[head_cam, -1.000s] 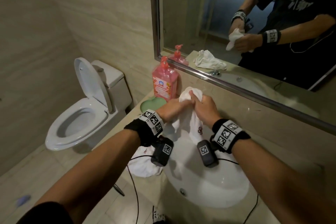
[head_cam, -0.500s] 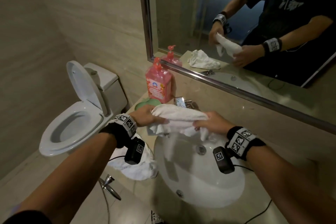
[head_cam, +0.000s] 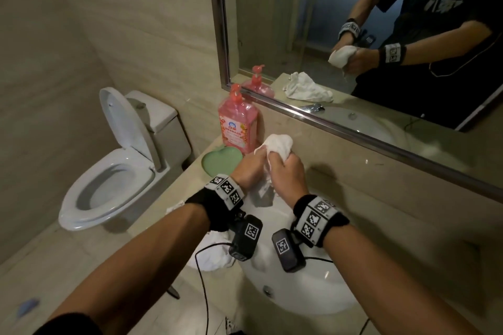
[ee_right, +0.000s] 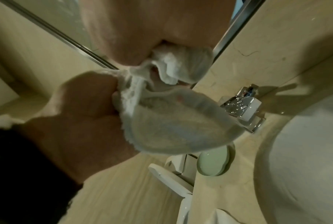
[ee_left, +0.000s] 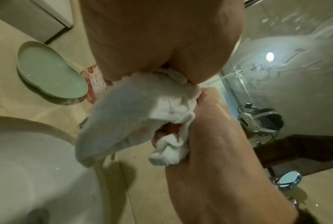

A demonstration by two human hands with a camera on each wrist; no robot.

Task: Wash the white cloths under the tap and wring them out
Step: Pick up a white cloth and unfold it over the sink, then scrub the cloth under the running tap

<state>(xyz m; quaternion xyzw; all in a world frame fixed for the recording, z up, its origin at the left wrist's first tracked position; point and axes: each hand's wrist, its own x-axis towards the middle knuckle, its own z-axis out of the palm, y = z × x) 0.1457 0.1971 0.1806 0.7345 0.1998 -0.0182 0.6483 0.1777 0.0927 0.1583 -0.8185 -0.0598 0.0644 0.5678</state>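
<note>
At the centre of the head view, above the back rim of the white basin (head_cam: 313, 296), I am holding one white cloth (head_cam: 279, 144) bunched between both hands. My left hand (head_cam: 249, 170) is closing its grip around the cloth's left side, fingers curled tight into the fabric. My right hand (head_cam: 288, 174) is fisting round the right side, knuckles up, with a crumpled knob of cloth bulging above both fists and a loose tail hanging down between my wrists towards the basin. In the left wrist view the cloth (ee_left: 142, 115) is spilling out under my palm, and my right hand (ee_left: 215, 136) is clamping its other end at the frame's right. In the right wrist view the cloth (ee_right: 173, 121) is sagging in a wide fold in front of the chrome tap (ee_right: 244, 109), my left hand (ee_right: 85, 109) gripping it at centre left. A second white cloth (head_cam: 215, 255) is lying on the counter (head_cam: 381, 212) at the basin's left edge, partly hidden under my left wrist. A pink soap bottle (head_cam: 238, 122) and a green dish (head_cam: 220, 162) are sitting just beyond my hands.
</note>
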